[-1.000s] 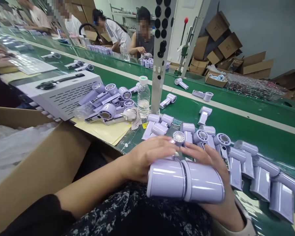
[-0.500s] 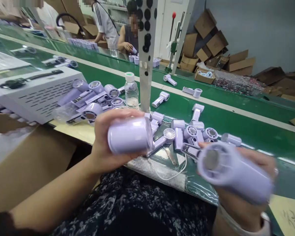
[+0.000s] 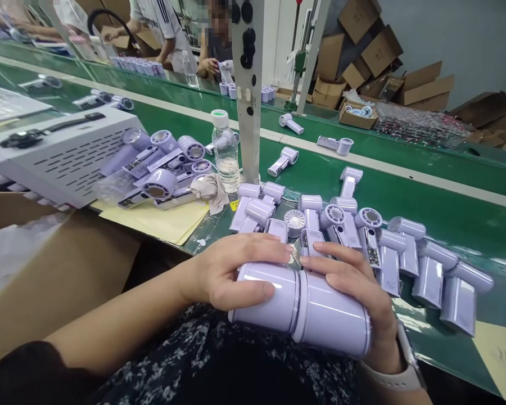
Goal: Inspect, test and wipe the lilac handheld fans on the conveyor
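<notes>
Cupping left lavender cylinder [image 3: 263, 314]: left hand [image 3: 231, 267], half-curled, thumb across near side, fingers over top. Right hand [image 3: 358, 281], likewise half-curled, wraps outer end of right lavender cylinder [image 3: 333, 312]. Both cylinders lie end to end above patterned clothing [image 3: 185, 351], just before worktop [image 3: 219, 225]. Beyond hands, row of lavender fans [image 3: 390, 264]. More fans piled at left on yellow paper [image 3: 164, 225], near clear bottle [image 3: 226, 160].
</notes>
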Demonstrator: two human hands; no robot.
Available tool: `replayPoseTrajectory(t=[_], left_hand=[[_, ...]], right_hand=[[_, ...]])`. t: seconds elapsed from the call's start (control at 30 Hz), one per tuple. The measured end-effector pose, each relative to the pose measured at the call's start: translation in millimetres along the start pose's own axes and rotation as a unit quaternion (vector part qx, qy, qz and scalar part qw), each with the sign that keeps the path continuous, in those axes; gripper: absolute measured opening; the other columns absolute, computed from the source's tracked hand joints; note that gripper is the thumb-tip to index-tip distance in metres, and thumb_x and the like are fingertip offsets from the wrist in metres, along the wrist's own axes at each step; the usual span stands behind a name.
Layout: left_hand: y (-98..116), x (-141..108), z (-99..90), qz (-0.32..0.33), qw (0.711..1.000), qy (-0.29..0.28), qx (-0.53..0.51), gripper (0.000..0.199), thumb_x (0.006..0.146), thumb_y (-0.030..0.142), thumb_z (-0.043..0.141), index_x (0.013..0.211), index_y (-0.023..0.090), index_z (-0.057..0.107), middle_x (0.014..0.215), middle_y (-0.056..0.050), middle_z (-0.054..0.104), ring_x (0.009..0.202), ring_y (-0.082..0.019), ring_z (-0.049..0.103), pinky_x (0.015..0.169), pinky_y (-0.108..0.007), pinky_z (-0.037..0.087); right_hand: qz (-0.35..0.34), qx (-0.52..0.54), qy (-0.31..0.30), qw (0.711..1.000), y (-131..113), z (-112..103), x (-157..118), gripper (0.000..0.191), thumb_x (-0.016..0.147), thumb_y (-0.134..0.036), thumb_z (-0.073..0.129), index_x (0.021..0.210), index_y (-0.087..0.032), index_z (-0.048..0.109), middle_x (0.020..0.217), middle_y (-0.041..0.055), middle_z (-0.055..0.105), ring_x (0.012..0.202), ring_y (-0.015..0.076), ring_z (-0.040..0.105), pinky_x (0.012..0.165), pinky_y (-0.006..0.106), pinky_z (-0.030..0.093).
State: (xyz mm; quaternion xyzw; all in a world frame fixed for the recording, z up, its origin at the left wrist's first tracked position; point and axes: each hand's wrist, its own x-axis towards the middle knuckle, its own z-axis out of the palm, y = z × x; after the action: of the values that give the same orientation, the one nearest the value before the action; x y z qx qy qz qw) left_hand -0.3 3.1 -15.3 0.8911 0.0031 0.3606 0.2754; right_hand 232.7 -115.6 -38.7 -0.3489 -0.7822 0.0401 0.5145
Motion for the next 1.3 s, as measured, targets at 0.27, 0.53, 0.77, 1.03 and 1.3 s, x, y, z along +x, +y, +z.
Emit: replayPoseTrajectory(t=[0.27, 0.53, 0.77, 1.03, 1.3], left_hand=[[-19, -11, 14.0, 0.090, 0.991, 0.086, 0.039, 0.048, 0.098, 0.020, 0.056, 0.145, 0.029, 0.050, 0.122, -0.011, 0.076, 0.110, -0.025, 0.074, 0.093, -0.039, 0.064], [-20, -28, 4.1, 0.005, 0.979, 0.204, 0.015, 0.071, 0.070, 0.022, 0.091, 0.133, 0.022, 0.059, 0.125, -0.012, 0.075, 0.108, -0.025, 0.075, 0.092, -0.035, 0.064], [-21, -39, -8.2, 0.005, 0.980, 0.186, 0.067, 0.074, 0.074, 0.019, 0.087, 0.141, 0.025, 0.056, 0.129, -0.009, 0.073, 0.108, -0.025, 0.074, 0.090, -0.036, 0.064], [-28, -45, -11.4, 0.038, 0.979, 0.174, 0.101, 0.082, 0.077, 0.022, 0.084, 0.149, 0.030, 0.049, 0.133, -0.008, 0.071, 0.105, -0.026, 0.075, 0.090, -0.039, 0.065], [-21, -25, -4.8, 0.102, 0.978, 0.141, 0.113, 0.051, 0.090, 0.015, 0.070, 0.137, 0.019, 0.053, 0.117, -0.016, 0.077, 0.109, -0.027, 0.075, 0.091, -0.043, 0.065]], right_hand=[[0.076, -0.012, -0.052, 0.996, -6, -21, -7, 0.059, 0.093, -0.015, 0.064, 0.147, -0.030, 0.045, 0.133, 0.0096, 0.067, 0.121, 0.0303, 0.065, 0.108, 0.058, 0.049], [0.162, -0.303, -0.260, 0.903, 8, -2, -4, 0.072, 0.088, -0.014, 0.066, 0.156, -0.018, 0.041, 0.073, 0.0040, 0.066, 0.064, 0.0254, 0.064, 0.057, 0.037, 0.052], [0.119, -0.334, -0.282, 0.891, 12, 6, -5, 0.072, 0.087, -0.010, 0.067, 0.154, -0.024, 0.044, 0.073, 0.0019, 0.064, 0.067, 0.0233, 0.060, 0.061, 0.035, 0.046], [0.121, -0.307, -0.223, 0.917, 16, 15, -21, 0.061, 0.096, -0.004, 0.047, 0.153, -0.027, 0.044, 0.087, 0.0057, 0.067, 0.078, 0.0265, 0.064, 0.070, 0.040, 0.050], [0.113, -0.097, 0.006, 0.989, 10, 12, -9, 0.080, 0.092, -0.004, 0.057, 0.163, -0.026, 0.025, 0.123, 0.0101, 0.071, 0.114, 0.0286, 0.066, 0.102, 0.050, 0.048]])
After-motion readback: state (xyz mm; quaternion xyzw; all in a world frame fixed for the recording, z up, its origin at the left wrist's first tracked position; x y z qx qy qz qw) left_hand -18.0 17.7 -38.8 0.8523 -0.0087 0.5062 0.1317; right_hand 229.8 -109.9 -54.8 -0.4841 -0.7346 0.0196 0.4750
